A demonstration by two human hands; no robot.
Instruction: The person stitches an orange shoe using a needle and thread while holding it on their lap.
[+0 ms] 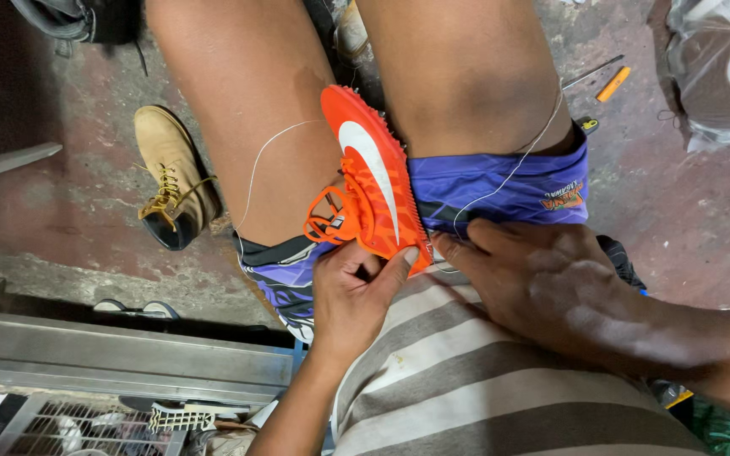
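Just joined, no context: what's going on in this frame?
A seated person grips an orange track shoe between the knees. The left hand grips its heel end, thumb against the sole edge; the right hand rests beside it with its fingers at the same edge. A thin white thread runs up over the right thigh. A tan boot lies on the floor.

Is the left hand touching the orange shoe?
Touching. The head view shows the left hand gripping the heel end of the orange shoe, thumb pressed against its sole edge, fingers curled by the laces.
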